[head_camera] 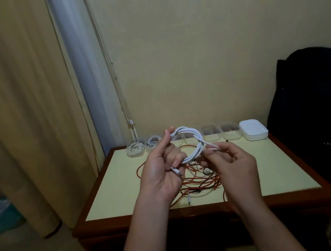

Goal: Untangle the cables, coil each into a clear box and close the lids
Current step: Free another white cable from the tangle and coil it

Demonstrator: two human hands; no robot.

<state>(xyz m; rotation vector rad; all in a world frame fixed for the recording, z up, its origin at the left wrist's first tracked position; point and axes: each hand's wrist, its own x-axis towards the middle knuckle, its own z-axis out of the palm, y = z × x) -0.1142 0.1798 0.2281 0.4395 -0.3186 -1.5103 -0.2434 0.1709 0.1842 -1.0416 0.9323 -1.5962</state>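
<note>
A white cable (193,140) is wound into a loop above the table. My left hand (163,170) grips the loop at its left side, and one plug end hangs below the palm. My right hand (233,162) pinches the cable's free end at the loop's right side. Under both hands lies a tangle of orange, black and white cables (201,183). Along the back edge stands a row of clear boxes (211,133). The two leftmost boxes (135,149) each hold a coiled white cable. A stack of white lids (253,129) sits at the right end.
The small table (110,192) has a pale top and a dark wooden rim. A curtain (13,108) hangs at the left, with blind cords beside the table's back corner. A dark bag or chair (321,111) stands close to the right edge.
</note>
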